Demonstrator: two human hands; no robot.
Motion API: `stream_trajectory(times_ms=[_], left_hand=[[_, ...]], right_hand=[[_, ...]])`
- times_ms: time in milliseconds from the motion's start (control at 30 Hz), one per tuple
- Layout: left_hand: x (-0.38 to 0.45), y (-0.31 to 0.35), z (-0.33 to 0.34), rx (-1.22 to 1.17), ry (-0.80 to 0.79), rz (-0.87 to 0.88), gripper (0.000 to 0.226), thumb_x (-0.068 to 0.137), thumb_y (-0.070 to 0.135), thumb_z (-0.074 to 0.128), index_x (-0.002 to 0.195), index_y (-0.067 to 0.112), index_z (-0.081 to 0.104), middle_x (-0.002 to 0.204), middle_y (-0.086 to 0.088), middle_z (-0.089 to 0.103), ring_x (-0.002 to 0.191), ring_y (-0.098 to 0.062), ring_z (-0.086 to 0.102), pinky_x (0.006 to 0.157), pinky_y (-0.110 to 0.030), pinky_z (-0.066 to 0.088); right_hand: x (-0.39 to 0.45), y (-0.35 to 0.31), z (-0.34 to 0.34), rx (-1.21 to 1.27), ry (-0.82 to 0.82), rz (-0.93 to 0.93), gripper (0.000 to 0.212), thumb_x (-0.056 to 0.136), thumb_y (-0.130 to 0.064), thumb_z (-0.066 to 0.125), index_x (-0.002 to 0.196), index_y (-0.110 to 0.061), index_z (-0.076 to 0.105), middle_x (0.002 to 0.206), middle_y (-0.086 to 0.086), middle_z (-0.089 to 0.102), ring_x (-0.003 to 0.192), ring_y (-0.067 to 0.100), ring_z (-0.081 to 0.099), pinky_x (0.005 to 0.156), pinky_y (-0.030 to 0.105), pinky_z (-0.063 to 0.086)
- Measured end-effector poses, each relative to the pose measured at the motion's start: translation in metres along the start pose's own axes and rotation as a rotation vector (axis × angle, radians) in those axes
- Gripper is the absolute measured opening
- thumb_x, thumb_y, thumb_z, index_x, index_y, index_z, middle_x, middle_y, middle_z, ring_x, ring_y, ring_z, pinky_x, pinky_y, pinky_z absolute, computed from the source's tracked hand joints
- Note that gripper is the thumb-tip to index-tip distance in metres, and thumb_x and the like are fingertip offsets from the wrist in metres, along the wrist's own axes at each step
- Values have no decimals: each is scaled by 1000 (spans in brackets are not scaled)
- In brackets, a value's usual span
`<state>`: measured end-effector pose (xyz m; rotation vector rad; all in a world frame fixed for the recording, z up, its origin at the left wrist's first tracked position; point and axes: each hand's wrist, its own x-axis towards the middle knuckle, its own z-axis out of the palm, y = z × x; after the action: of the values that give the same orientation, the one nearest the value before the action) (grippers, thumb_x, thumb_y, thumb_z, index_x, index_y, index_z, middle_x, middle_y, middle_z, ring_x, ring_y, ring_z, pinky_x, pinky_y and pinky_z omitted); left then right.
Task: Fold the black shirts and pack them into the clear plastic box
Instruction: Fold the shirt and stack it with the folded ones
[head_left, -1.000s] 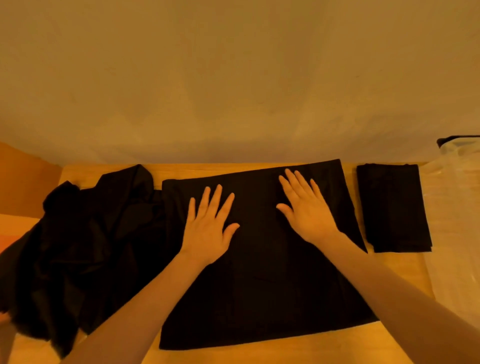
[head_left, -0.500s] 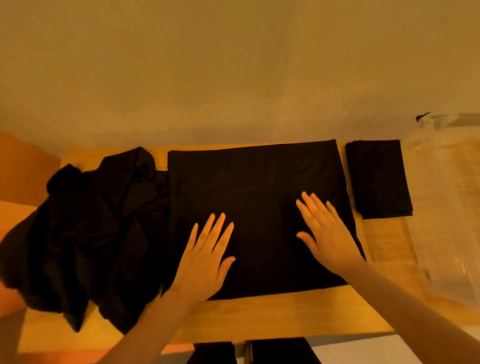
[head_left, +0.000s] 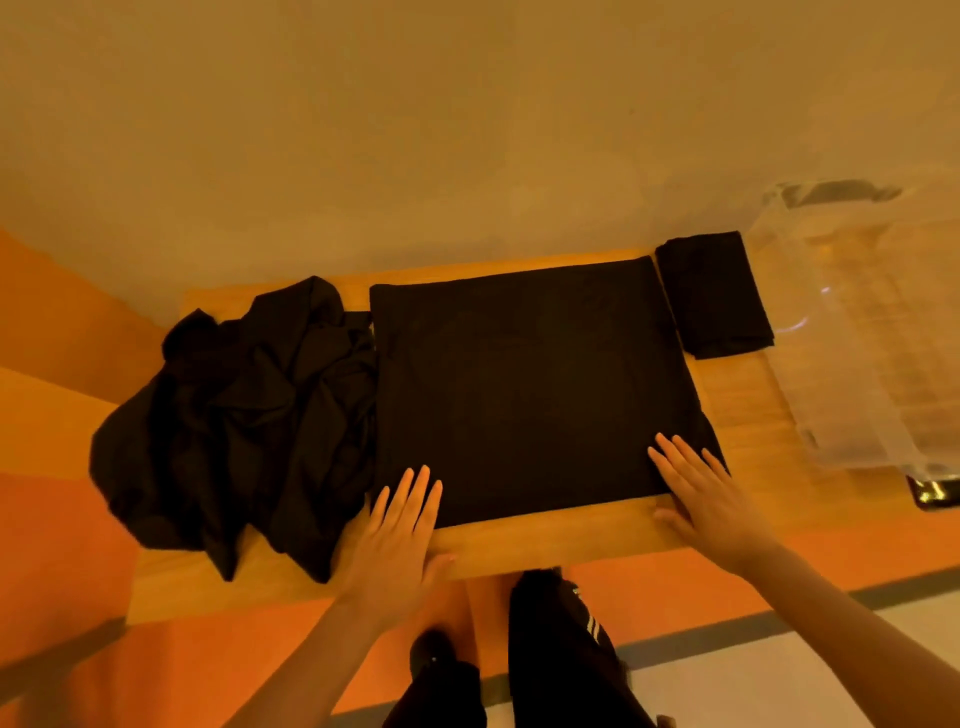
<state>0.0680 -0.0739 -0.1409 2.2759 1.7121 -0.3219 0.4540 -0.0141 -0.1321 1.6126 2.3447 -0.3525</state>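
A black shirt (head_left: 524, 384) lies flat as a wide rectangle in the middle of the wooden table (head_left: 571, 535). My left hand (head_left: 400, 530) lies flat with straight fingers on its near left corner. My right hand (head_left: 701, 499) lies flat on its near right corner. A small folded black shirt (head_left: 714, 293) sits at the back right. Beside it on the right stands the clear plastic box (head_left: 857, 332). A crumpled heap of black shirts (head_left: 239, 415) covers the left part of the table.
A plain wall rises right behind the table. The orange floor shows on both sides. My legs in dark clothes (head_left: 550, 660) stand under the near edge. A small dark object (head_left: 935, 491) lies by the box's near corner.
Both hands have slid over the flat shirt from its far half to its near edge. The camera has pulled back, so the table's near edge and my legs show.
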Motion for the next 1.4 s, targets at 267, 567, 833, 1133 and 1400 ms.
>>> stream_trajectory(times_ms=[267,567,833,1133,1400], left_hand=[[-26,8,11,14,-12,16,72,93,60,7,147,13,15,145,-7,35,144,-17,-11,114,-33,-1],[-36,5,26,41,275,160,46,68,11,73,113,18,66,108,-2,70,100,-18,67,83,-30,53],[-37,-12,-54,-314,71,-8,19,89,27,57,92,20,74,127,-17,58,86,-26,68,69,-30,50],[-7,-36,-245,-629,409,-85,9,90,18,59,87,15,67,85,-8,66,82,-21,61,72,-29,44],[-42,-28,-317,-894,625,-89,7,86,7,63,83,12,67,73,7,61,60,7,59,56,-2,42]], right_hand=[[-32,14,8,-57,-90,-127,76,91,-66,9,150,-19,1,148,5,28,145,14,-5,112,32,5],[-52,14,30,-96,225,-150,39,81,-8,69,120,-8,61,124,13,61,117,26,54,92,41,46],[-54,10,-47,243,6,82,33,93,-9,53,125,-13,57,119,7,64,107,21,61,80,22,45],[-41,28,-216,592,266,208,17,90,-5,56,102,-10,67,94,7,61,95,23,54,83,31,38],[-89,10,-298,736,604,186,16,84,0,63,75,-13,65,71,1,59,76,23,52,70,29,40]])
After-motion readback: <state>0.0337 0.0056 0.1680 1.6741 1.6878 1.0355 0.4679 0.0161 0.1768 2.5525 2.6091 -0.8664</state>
